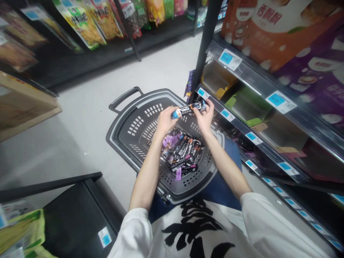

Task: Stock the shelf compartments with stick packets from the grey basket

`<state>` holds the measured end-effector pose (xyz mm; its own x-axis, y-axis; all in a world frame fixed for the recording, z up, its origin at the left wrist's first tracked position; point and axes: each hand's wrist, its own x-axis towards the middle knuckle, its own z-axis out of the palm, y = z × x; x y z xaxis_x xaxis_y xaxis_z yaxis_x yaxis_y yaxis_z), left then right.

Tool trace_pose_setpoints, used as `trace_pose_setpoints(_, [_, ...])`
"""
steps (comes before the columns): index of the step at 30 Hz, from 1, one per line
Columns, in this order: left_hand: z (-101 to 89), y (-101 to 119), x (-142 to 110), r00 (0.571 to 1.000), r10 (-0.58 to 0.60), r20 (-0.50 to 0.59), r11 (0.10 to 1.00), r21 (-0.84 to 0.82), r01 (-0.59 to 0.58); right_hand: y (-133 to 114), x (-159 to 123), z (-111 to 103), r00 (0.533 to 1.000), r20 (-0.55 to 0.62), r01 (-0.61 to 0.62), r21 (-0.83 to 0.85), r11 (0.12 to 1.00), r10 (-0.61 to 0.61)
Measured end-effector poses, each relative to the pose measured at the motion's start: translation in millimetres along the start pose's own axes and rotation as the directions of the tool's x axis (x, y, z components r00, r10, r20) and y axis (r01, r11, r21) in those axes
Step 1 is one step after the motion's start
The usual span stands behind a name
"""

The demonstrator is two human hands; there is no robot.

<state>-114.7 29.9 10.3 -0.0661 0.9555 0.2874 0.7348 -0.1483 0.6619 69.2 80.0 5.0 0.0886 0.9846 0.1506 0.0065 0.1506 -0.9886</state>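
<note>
Between my two hands, above the basket, is a slim black packet (186, 110) with a blue-and-white end and pale lettering. My left hand (167, 120) grips its blue end, fingers closed. At the other end, my right hand (204, 116) pinches it between thumb and fingers. Below them stands a dark grey shopping basket (129, 118) with slotted walls. Many slim black packets (185, 150) lie heaped in it, some with pink or orange ends. A crumpled purple wrapper (171, 141) rests among them.
On my right, a shelf rack (249, 75) with blue price tags holds large orange and purple boxes (271, 32). Bagged snacks (80, 23) hang on a rack ahead. A cardboard box (27, 104) stands at left. A black shelf (80, 211) is near lower left.
</note>
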Motion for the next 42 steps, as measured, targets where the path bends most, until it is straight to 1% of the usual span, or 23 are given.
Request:
trace_pose_setpoints(1, [-0.2, -0.1, -0.7, 1.0, -0.001, 0.006, 1.0, 0.025, 0.0, -3.7, -2.4, -2.4, 0.995, -0.021, 0.092, -0.092, 0.991, -0.094])
trace_pose_setpoints(2, [-0.4, -0.8, -1.5, 1.0, 0.002, 0.019, 0.998, 0.055, -0.003, -6.9, -4.7, -5.1, 0.983, -0.003, 0.18, -0.186, 0.966, -0.184])
trace_pose_setpoints(3, [-0.5, -1.9, -2.2, 0.999, 0.006, 0.038, 0.996, 0.089, -0.01, -9.1, -6.6, -7.5, 0.966, 0.062, 0.26, -0.269, 0.927, -0.253])
trace_pose_setpoints(4, [-0.4, -3.5, -2.7, 0.998, 0.011, 0.061, 0.993, 0.119, -0.018, -9.9, -8.0, -9.5, 0.941, 0.169, 0.334, -0.328, 0.884, -0.293])
trace_pose_setpoints(6, [0.3, -7.1, -3.3, 0.995, 0.019, 0.102, 0.988, 0.152, -0.034, -7.1, -9.4, -11.8, 0.855, 0.431, 0.46, -0.373, 0.806, -0.289])
trace_pose_setpoints(7, [0.8, -8.9, -3.3, 0.993, 0.022, 0.114, 0.989, 0.146, -0.039, -4.2, -9.5, -12.2, 0.806, 0.528, 0.505, -0.376, 0.777, -0.268])
trace_pose_setpoints(8, [1.2, -10.2, -3.1, 0.993, 0.026, 0.118, 0.991, 0.127, -0.041, -1.1, -9.4, -12.5, 0.771, 0.586, 0.534, -0.379, 0.756, -0.251])
trace_pose_setpoints(9, [1.5, -11.0, -2.8, 0.993, 0.031, 0.118, 0.994, 0.099, -0.043, 1.5, -9.3, -12.9, 0.754, 0.611, 0.551, -0.389, 0.738, -0.241])
trace_pose_setpoints(12, [1.9, -9.5, -2.0, 0.988, 0.072, 0.139, 0.997, 0.003, -0.074, 2.1, -10.5, -15.9, 0.769, 0.596, 0.558, -0.449, 0.697, -0.232])
trace_pose_setpoints(16, [1.7, -2.4, -3.3, 0.979, 0.122, 0.163, 0.992, -0.058, -0.114, -10.0, -14.3, -21.6, 0.769, 0.612, 0.559, -0.506, 0.657, -0.183])
trace_pose_setpoints(21, [1.1, -4.8, -6.2, 0.989, 0.038, 0.14, 0.999, 0.024, -0.041, -19.9, -7.6, -28.3, 0.837, 0.515, 0.484, -0.541, 0.688, -0.184])
trace_pose_setpoints(24, [2.0, -12.3, -7.1, 0.988, 0.019, 0.153, 0.994, 0.105, -0.036, -25.7, 6.1, -46.2, 0.891, 0.404, 0.41, -0.526, 0.745, -0.205])
trace_pose_setpoints(26, [4.3, -16.0, -7.4, 0.983, 0.037, 0.181, 0.986, 0.152, -0.066, -30.9, 19.2, -68.1, 0.92, 0.351, 0.346, -0.521, 0.78, -0.173])
trace_pose_setpoints(27, [6.0, -17.0, -7.4, 0.98, 0.042, 0.193, 0.982, 0.172, -0.076, -32.8, 26.7, -81.1, 0.924, 0.355, 0.324, -0.53, 0.784, -0.142])
trace_pose_setpoints(28, [8.1, -17.4, -7.4, 0.979, 0.041, 0.2, 0.978, 0.19, -0.08, -33.3, 34.4, -94.4, 0.913, 0.397, 0.315, -0.547, 0.775, -0.091])
trace_pose_setpoints(29, [10.4, -17.3, -7.4, 0.978, 0.037, 0.205, 0.975, 0.207, -0.081, -31.8, 41.9, -107.3, 0.888, 0.459, 0.315, -0.569, 0.76, -0.026])
trace_pose_setpoints(31, [14.9, -16.0, -7.7, 0.975, 0.036, 0.22, 0.968, 0.237, -0.089, -21.2, 54.6, -128.8, 0.799, 0.584, 0.33, -0.625, 0.707, 0.144])
trace_pose_setpoints(33, [18.2, -13.7, -8.2, 0.967, 0.039, 0.251, 0.959, 0.263, -0.107, -1.5, 63.0, -141.0, 0.707, 0.643, 0.342, -0.676, 0.653, 0.296])
trace_pose_setpoints(35, [19.3, -10.4, -8.4, 0.958, 0.032, 0.285, 0.949, 0.293, -0.119, 22.6, 67.9, -143.5, 0.66, 0.649, 0.343, -0.709, 0.616, 0.38])
trace_pose_setpoints(36, [19.2, -8.3, -8.4, 0.954, 0.025, 0.298, 0.943, 0.309, -0.122, 34.5, 69.9, -141.8, 0.654, 0.644, 0.343, -0.72, 0.603, 0.396])
trace_pose_setpoints(38, [18.2, -3.4, -8.0, 0.947, 0.013, 0.322, 0.932, 0.339, -0.128, 55.4, 75.2, -134.6, 0.673, 0.622, 0.348, -0.744, 0.57, 0.401])
trace_pose_setpoints(40, [17.4, 1.8, -7.4, 0.939, 0.003, 0.344, 0.922, 0.363, -0.136, 72.4, 83.8, -124.6, 0.712, 0.593, 0.363, -0.77, 0.525, 0.376])
trace_pose_setpoints(42, [17.8, 6.6, -7.2, 0.932, -0.011, 0.361, 0.915, 0.379, -0.137, 86.8, 95.9, -112.2, 0.763, 0.565, 0.388, -0.789, 0.476, 0.314])
